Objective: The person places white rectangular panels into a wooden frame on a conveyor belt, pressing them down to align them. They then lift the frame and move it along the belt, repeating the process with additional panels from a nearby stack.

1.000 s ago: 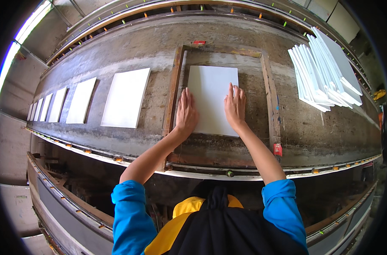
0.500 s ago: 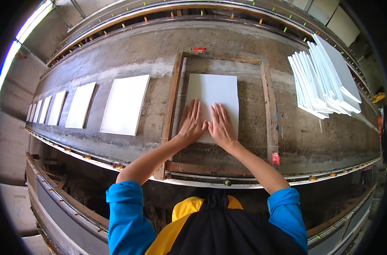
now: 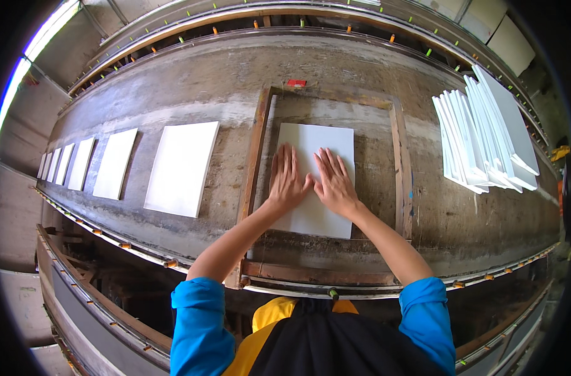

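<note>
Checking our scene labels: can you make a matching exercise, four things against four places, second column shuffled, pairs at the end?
Things
1. central white panel
2. wooden frame
3. pile of white panels
4. small red piece

Places
A. by the frame's far bar
B. to the right of the frame
C. beneath the left hand and right hand
D. around the central panel

Pairs: 1-C, 2-D, 3-B, 4-A

White board (image 3: 313,217), middle hidden

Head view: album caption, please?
Bare left hand and right hand lie flat on white rectangular panel inside brown wooden frame.
</note>
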